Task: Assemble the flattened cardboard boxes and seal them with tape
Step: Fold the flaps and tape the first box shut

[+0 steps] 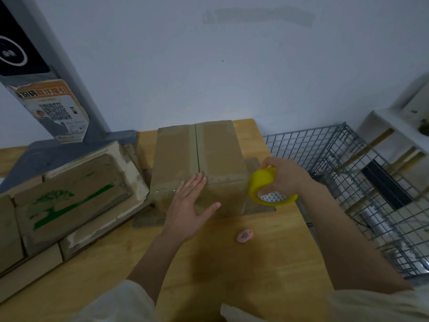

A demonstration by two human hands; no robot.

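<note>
1. Head view: an assembled cardboard box [199, 168] stands on the wooden table [232, 263], its top seam taped.
2. The left hand [190, 205] lies flat, fingers spread, against the box's near face.
3. The right hand [282, 176] grips a yellow tape dispenser [264, 187] just right of the box.
4. A small pink object [244, 235] lies on the table nearby.

Matt cardboard box [199, 163], smooth wooden table [267, 247], glossy yellow plastic tape dispenser [261, 182]

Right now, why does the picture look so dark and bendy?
Head view: dim, bluish room light dulls the cardboard box; the wide lens bends the wire basket and the poster post outward; edges look soft, and the sleeves at the bottom blur; a faint glint marks tape on the box near the left hand.
</note>
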